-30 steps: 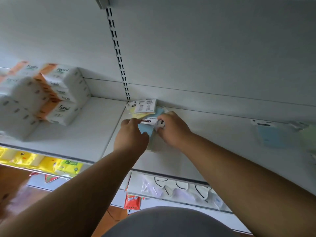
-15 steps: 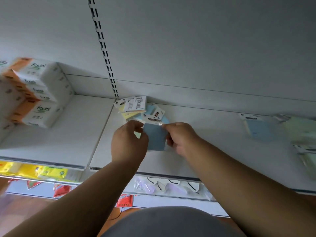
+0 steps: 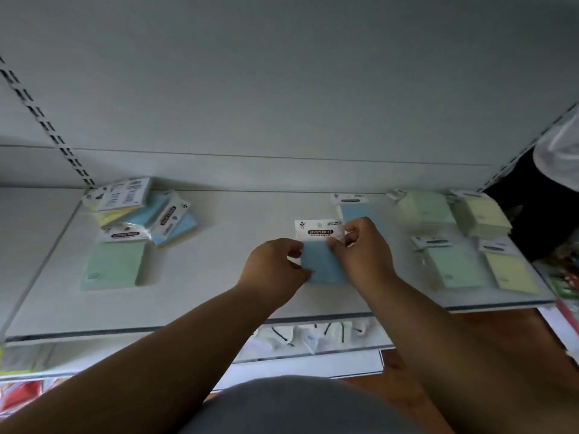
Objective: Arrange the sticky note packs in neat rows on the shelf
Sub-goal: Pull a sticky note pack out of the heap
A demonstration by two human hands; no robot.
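Both hands hold one blue sticky note pack (image 3: 320,261) with a white "STICKY NOTE" header over the middle of the white shelf (image 3: 219,277). My left hand (image 3: 275,267) pinches its left edge, my right hand (image 3: 363,252) its right edge. Just behind it lies another blue pack (image 3: 354,208). To the right, green packs (image 3: 454,266) and yellow packs (image 3: 510,274) lie in rows, with more behind them (image 3: 423,208). At the left is a loose heap of packs (image 3: 141,211), and a green pack (image 3: 112,264) lies in front of it.
The shelf's back wall (image 3: 282,104) has slotted uprights (image 3: 47,126) at the left. Below the shelf's front edge (image 3: 188,328) hang packets of small goods (image 3: 313,336). Dark items and a white object (image 3: 560,151) sit past the shelf's right end.
The blue pack has been carried from the heap at the left rightwards to the shelf's middle, still in both hands. The view has swung right, bringing the rows of green and yellow packs into sight.
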